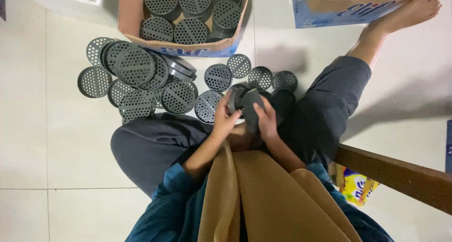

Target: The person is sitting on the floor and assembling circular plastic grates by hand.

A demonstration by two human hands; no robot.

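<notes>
Both hands meet over the lap: the left hand (225,116) and right hand (266,121) grip a dark grey round part (251,105). Perforated grey discs (136,77) lie piled far left, beside a cardboard box (129,16) of more.

the dark round part (252,108) sits mostly behind the hands, so its shape cannot be told. above it, the cardboard box (129,16) of perforated discs is cut off by the top edge. to its upper right, another box (329,11) runs out of view too.
</notes>
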